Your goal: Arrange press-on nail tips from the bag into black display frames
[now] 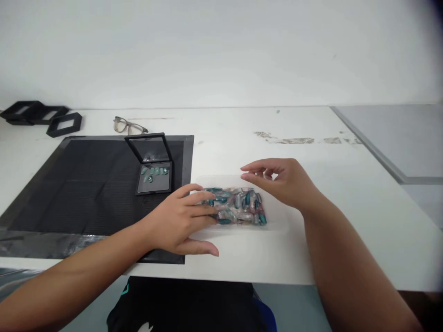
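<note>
While sitting open on black mat, display case already holds about seven green nail tips, with room left. Left hand pressed flat on clear bag of nail tips, fingers spread, gripping nothing. Right hand hovering over bag's far edge, loosely open, empty. Bulk of tips still bagged.

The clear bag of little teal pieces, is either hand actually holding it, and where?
The left hand rests its fingers on the left end of the clear bag, pressing rather than gripping. The right hand hovers over its far edge, holding nothing.
</note>
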Demonstrator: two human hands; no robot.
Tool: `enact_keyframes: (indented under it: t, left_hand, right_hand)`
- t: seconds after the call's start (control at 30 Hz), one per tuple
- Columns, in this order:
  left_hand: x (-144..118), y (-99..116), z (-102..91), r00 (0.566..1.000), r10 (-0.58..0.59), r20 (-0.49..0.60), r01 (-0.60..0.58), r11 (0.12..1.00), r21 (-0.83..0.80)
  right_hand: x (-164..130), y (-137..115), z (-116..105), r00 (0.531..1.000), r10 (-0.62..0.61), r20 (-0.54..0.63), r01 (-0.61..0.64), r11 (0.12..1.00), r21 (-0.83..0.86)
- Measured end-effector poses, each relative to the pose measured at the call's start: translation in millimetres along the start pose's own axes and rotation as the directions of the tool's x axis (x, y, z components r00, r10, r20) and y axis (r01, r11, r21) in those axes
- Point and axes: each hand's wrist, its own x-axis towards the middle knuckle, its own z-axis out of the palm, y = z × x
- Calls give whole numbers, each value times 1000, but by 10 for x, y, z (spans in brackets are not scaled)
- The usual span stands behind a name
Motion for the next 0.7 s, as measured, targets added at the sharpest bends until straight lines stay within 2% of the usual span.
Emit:
enact_keyframes:
  t: [0.1,0.23,0.53,0.63,0.7]
  left_hand:
    - [10,40,-18,998,-40,44,39,999,23]
    - [6,96,-71,990,-124,68,120,991,60]
    - [-103,5,-154,982,-160,97,149,983,106]
    - [-133,-36,-211,978,-162,127,147,981,125]
    - [-153,-48,-259,976,-165,141,148,981,123]
  right_hand:
    - [11,-61,68,999,-42,-34,41,999,-27]
    - [-1,-114,111,993,-119,6,119,989,-85]
    - [-86,-111,98,975,-217,-36,209,966,-152]
    - [-109,-158,93,949,-313,-49,300,937,-178]
    - [-128,-186,87,918,-396,-15,385,899,-209]
